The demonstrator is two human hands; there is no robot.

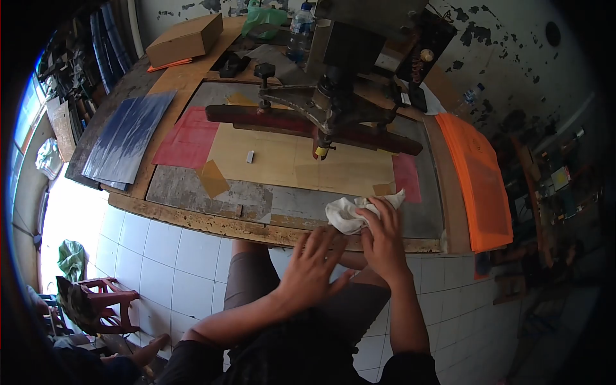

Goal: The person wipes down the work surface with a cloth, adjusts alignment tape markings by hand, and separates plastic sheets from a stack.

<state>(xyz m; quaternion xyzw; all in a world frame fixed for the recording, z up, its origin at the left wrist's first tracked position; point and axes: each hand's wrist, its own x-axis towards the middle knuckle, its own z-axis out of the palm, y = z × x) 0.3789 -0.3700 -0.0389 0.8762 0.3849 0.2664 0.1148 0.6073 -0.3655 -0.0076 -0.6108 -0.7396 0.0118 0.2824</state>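
1. A person's left hand [309,273], fingers loosely spread, hovers at or rests on the front edge of a worktable [192,220]; contact cannot be told.
2. Just beside it, the right hand [385,237] grips a crumpled white cloth [346,216] over the worktable's near side, fingers bent around it.
3. Beyond the cloth, a small grey block [250,156] sits on a yellow sheet [269,151], flanked by blue sheets [128,141] and an orange stack [478,186].
4. A metal press [327,106] stands above the yellow sheet.
5. Farthest back sit a cardboard box [185,42] and a bottle [299,33].
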